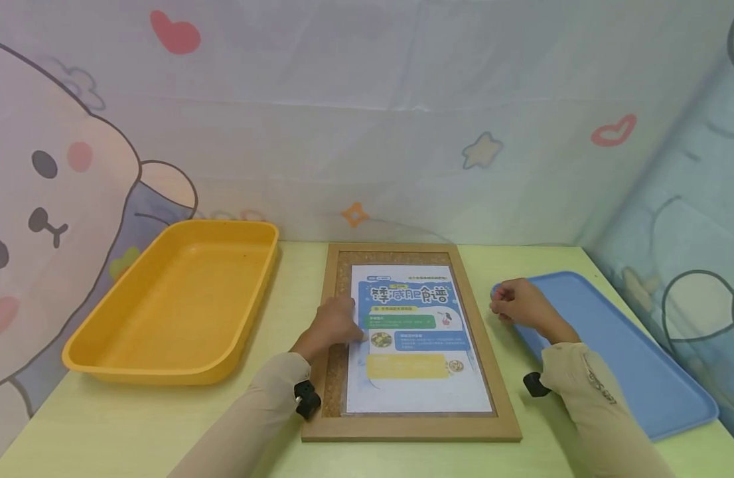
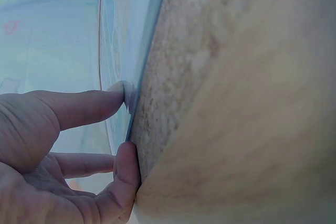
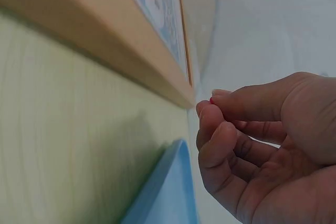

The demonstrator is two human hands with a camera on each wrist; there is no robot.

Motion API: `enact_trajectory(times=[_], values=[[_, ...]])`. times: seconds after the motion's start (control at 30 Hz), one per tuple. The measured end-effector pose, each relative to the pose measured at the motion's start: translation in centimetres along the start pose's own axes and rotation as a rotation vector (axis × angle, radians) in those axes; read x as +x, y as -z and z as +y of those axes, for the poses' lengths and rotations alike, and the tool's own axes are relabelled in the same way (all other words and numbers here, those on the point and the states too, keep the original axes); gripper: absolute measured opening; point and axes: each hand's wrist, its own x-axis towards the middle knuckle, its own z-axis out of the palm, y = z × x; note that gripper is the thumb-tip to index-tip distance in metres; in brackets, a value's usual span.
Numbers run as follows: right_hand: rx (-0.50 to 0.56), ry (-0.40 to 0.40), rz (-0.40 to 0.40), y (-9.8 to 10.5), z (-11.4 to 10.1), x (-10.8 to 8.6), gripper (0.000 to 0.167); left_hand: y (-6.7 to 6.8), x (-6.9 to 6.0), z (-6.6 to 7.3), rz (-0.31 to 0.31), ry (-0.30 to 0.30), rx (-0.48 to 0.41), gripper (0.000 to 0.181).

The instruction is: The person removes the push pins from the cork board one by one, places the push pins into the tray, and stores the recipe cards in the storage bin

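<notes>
A printed sheet [image 1: 417, 397] with blue, green and yellow blocks and Chinese text lies on a wood-framed cork board [image 1: 411, 430]. Over the board's left side, my left hand [image 1: 337, 322] presses the thumb [image 2: 97, 108] on the sheet's left edge, and its fingertips touch down beside that edge. To the right of the frame, my right hand [image 1: 525, 307] is raised above the near-left side of a blue tray [image 1: 624, 362]. Its thumb and index finger pinch a tiny red object [image 3: 212, 99], mostly hidden, so its kind cannot be told.
A deep yellow tray [image 1: 182, 299] stands on the left of the pale green table [image 1: 122, 425]. Behind the table hangs a printed cloth [image 1: 391, 153], which continues along the right side.
</notes>
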Motion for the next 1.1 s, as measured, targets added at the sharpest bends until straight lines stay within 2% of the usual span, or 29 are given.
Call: enact_trajectory(times=[0.3,0.53,0.8,1.1], values=[[-0.086,-0.024,0.04,2.5,2.8,-2.8,0.013,-0.3,0.2,-0.1,-0.005,-0.004,-0.009,0.064],[-0.202,0.002,0.074,4.0,4.7,-4.5,0.015,-0.3,0.3,-0.2,0.0,0.001,-0.016,0.066],[-0.354,0.051,0.125,5.0,6.8,-5.6,0.018,-0.1,0.0,-0.1,-0.003,0.002,-0.014,0.068],[-0.395,0.026,0.108,4.6,7.0,-6.0,0.019,-0.2,0.0,-0.2,-0.007,-0.003,-0.018,0.067]])
